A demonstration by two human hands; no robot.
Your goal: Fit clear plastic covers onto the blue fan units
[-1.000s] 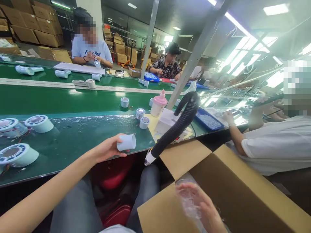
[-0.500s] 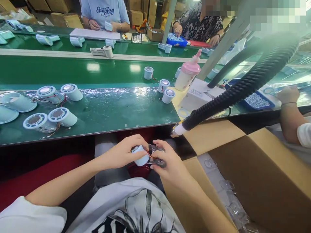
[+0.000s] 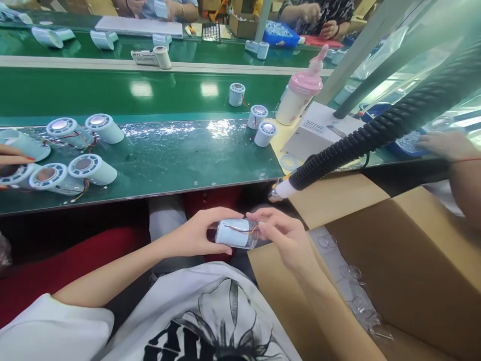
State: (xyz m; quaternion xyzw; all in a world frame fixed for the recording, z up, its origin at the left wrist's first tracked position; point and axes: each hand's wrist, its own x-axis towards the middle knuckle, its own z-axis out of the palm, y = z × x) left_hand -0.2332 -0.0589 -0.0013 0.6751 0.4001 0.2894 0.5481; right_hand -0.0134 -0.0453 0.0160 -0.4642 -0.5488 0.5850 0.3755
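In front of my lap, my left hand [image 3: 199,234] is wrapped round a light-blue cylinder [image 3: 232,233] that lies on its side. A clear plastic cup [image 3: 252,241] surrounds the cylinder, its transparent end showing on the right. Thin red, yellow and dark wires [image 3: 248,231] run along the cylinder toward that end. My right hand [image 3: 287,235] has its thumb and forefinger closed on the wire ends; its other fingers touch or nearly touch the cup's rim.
Light-blue cylinders with wires [image 3: 93,169] stand on the green bench [image 3: 169,165], where another person's hand [image 3: 13,155] reaches in. A black flexible hose [image 3: 338,155] with a metal nozzle hangs at right, above an open carton [image 3: 398,250] of clear cups [image 3: 353,286]. A pink-lidded bottle [image 3: 298,98] stands behind.
The cylinder now sits inside the clear cup, and my left hand holds both. My right hand has moved off the cup's body to the wires. Another person's hand has appeared at left.
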